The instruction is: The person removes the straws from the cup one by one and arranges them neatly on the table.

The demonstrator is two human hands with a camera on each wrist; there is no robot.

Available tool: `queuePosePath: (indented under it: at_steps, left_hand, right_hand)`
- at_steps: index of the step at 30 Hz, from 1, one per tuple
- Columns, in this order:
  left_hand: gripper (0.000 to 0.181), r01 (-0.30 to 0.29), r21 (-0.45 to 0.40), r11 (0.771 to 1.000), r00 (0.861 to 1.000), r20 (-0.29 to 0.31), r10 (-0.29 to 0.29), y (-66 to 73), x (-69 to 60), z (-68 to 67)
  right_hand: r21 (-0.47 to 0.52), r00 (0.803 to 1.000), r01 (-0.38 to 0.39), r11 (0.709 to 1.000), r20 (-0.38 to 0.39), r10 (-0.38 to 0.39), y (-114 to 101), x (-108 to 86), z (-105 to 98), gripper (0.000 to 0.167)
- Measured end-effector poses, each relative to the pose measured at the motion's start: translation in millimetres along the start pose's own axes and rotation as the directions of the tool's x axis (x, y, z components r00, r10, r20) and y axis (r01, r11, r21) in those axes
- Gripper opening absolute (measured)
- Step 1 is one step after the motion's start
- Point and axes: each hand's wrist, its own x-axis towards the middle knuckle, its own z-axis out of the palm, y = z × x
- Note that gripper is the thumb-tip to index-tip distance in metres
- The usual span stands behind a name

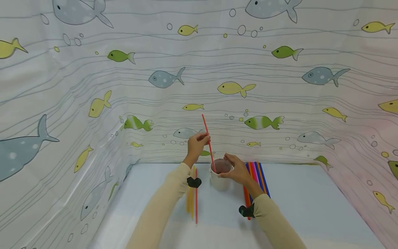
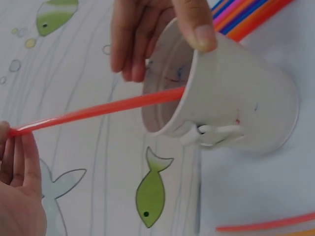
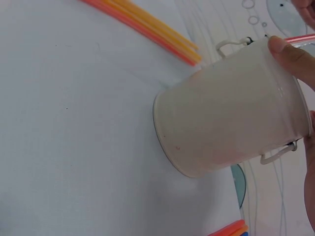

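Observation:
A red straw (image 1: 204,121) slants up out of a small white bucket (image 1: 220,182), its lower end inside the mouth. My left hand (image 1: 196,147) pinches this straw above the rim; in the left wrist view, thumb and fingers meet near its upper end. With my right hand (image 1: 238,171) I hold the bucket by its rim, thumb on the near side and fingers at the far side. The bucket has small side handles (image 2: 216,135) and faint coloured marks on its wall. It stands upright on the white table. Its bottom inside is hidden.
Yellow and red straws (image 1: 192,204) lie on the table left of the bucket. To the right, partly under my right forearm, lie blue, orange, pink and red straws (image 1: 258,174). A fish-patterned sheet (image 1: 199,76) hangs behind and at both sides.

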Motion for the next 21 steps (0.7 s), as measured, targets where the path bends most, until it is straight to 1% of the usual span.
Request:
queuePosePath:
  at_steps: [6,8,10,13,15,17,19,21]
  left_hand:
    - [0.033,-0.052,-0.034,0.998,0.998,-0.037,0.051,15.3,5.5,-16.4]
    - [0.033,-0.052,-0.041,0.998,0.998,-0.049,0.050,18.4,6.4,-22.1]
    - [0.034,-0.044,-0.049,0.998,0.998,-0.047,0.041,19.9,6.0,-27.9]
    - [0.035,-0.015,-0.053,0.998,1.000,-0.025,0.013,22.6,0.5,-37.0]
    - [0.034,0.015,-0.038,0.999,1.000,-0.012,-0.016,24.1,-6.2,-43.2]
    - [0.032,0.048,-0.032,0.998,0.999,-0.003,-0.048,22.8,-13.9,-49.3]
    - [0.030,0.082,-0.037,0.996,0.997,0.003,-0.082,16.0,-21.2,-55.3]
    - [0.031,0.109,-0.043,0.993,0.994,-0.009,-0.109,2.4,-27.6,-60.9]
  right_hand:
    - [-0.001,1.000,0.011,1.000,0.008,-0.011,2.5,1.2,-0.2,0.100]
    - [-0.003,1.000,0.017,1.000,0.010,-0.017,3.2,1.7,-0.2,0.100]
    - [-0.009,1.000,0.022,1.000,0.011,-0.022,3.4,1.9,-0.3,0.100]
    - [-0.014,1.000,0.018,1.000,0.010,-0.018,4.2,2.0,-0.5,0.099]
    - [-0.017,1.000,0.019,1.000,0.009,-0.019,4.6,1.9,-0.5,0.099]
    - [-0.014,1.000,0.021,1.000,0.008,-0.021,5.2,1.9,-0.3,0.097]
    - [-0.011,1.000,0.030,0.999,0.009,-0.030,5.1,1.7,-0.3,0.096]
    - [-0.009,0.999,0.036,0.999,0.011,-0.036,5.0,1.7,-0.1,0.095]
